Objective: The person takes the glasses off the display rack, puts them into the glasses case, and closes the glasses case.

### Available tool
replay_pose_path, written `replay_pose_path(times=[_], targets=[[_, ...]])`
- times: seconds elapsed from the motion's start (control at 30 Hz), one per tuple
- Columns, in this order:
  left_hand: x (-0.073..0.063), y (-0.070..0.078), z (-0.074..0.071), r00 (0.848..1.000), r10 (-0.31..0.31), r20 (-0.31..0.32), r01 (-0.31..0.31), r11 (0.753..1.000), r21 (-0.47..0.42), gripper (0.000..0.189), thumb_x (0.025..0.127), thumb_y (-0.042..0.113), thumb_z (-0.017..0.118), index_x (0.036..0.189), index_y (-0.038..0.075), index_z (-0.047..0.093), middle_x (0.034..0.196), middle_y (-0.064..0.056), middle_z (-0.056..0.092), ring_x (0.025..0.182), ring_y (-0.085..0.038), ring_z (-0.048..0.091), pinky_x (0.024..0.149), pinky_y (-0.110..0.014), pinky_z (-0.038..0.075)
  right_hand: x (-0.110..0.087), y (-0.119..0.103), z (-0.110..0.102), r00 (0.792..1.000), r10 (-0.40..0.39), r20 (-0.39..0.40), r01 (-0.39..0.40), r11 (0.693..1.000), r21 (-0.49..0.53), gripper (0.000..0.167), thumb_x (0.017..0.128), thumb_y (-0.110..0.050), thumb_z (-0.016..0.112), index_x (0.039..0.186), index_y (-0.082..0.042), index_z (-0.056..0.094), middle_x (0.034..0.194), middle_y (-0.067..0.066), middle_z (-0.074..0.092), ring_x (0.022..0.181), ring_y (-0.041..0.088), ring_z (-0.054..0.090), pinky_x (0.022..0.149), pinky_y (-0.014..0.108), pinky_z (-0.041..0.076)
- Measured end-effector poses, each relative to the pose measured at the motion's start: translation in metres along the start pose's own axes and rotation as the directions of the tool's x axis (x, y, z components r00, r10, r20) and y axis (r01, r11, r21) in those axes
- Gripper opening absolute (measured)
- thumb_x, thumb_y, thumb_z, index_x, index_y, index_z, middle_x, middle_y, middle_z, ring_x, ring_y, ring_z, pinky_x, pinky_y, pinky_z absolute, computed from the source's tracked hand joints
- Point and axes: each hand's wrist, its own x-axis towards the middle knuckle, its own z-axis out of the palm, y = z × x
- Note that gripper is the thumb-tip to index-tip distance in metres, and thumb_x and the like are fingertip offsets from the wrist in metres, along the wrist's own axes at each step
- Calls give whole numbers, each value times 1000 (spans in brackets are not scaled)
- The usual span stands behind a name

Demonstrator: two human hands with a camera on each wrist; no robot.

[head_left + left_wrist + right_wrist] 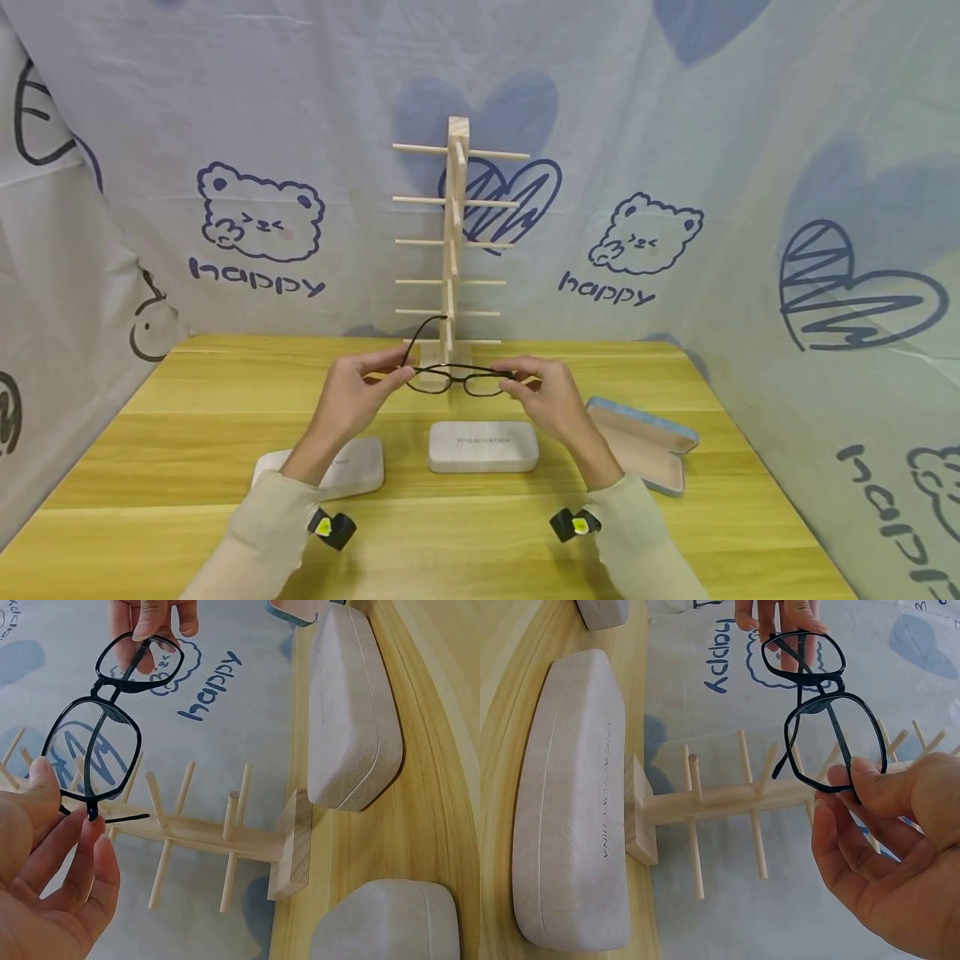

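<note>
A pair of black-framed eyeglasses [457,380] is held up in front of the wooden rack, clear of the table. My left hand [362,388] pinches one end of the frame between thumb and fingers. At the other end, my right hand [551,395] grips the rim near the hinge with thumb and fingertips. The temple on the left side sticks out away from me toward the rack, while the right one lies folded across behind the lenses. In the right wrist view the eyeglasses [832,697] show both lenses, with the left hand beyond.
A wooden peg rack [454,217] stands at the table's back. Before it lies a closed white glasses case [483,450]; another white case [363,468] is partly behind the left forearm. At right, a blue case [637,437] lies open. Printed cloth [360,92] hangs around the table.
</note>
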Motion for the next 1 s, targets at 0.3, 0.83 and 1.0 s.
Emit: replay_pose_path(times=[0.3,0.83,1.0], targets=[[-2,1,0,1000,2,-10,-2,998,-60,37,97,22,74,133,11,70,122,-9,77,114,-26,72,82,-12,56,0,-1,0,1000,6,1,-6,1000,-12,26,95,0,70,119,-7,77,117,13,77,89,20,68,75,21,59],[-5,0,6,998,64,8,-63,995,-78,31,100,20,68,129,8,73,123,-11,75,112,-28,74,83,-12,55,0,0,0,1000,14,-5,-14,1000,4,25,95,1,70,118,-5,77,117,15,76,86,23,70,74,21,60],[-6,0,8,996,85,6,-84,994,-76,28,101,19,68,126,9,74,122,-11,76,110,-28,74,84,-13,56,0,-1,0,1000,16,-11,-16,1000,2,25,95,1,70,118,-4,77,116,18,75,84,27,71,73,21,60]])
